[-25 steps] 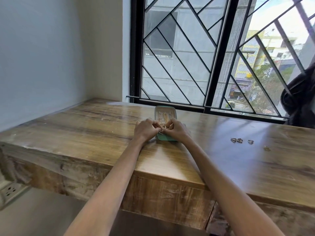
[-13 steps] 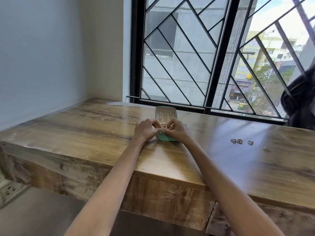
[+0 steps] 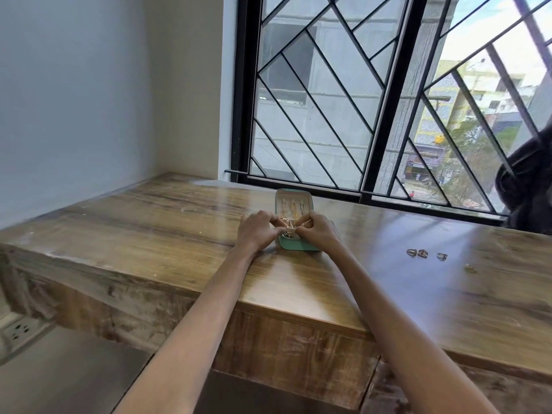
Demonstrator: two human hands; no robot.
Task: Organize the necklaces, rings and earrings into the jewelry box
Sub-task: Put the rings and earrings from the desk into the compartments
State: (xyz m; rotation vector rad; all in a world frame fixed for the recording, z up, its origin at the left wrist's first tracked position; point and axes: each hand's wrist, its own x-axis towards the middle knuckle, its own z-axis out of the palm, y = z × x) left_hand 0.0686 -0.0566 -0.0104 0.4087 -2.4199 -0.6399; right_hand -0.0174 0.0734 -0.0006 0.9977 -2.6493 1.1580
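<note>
A small green jewelry box (image 3: 294, 248) lies open on the wooden table (image 3: 179, 234), its lid (image 3: 294, 201) tilted back toward the window with gold chains hanging inside. My left hand (image 3: 257, 231) and my right hand (image 3: 316, 233) meet over the box's near half, fingers curled and pinching small gold jewelry (image 3: 288, 227) between them. What exactly each fingertip holds is too small to tell. To the right lie three silver rings (image 3: 425, 253) and a small gold piece (image 3: 470, 268).
A barred window (image 3: 358, 100) runs along the table's far edge. A dark bag or chair back (image 3: 528, 186) stands at the far right. A wall socket (image 3: 21, 328) sits low on the left, below the table's front edge.
Both hands stay at the box; the fingers shift slightly as they work the gold jewelry. The camera has dipped a little.
</note>
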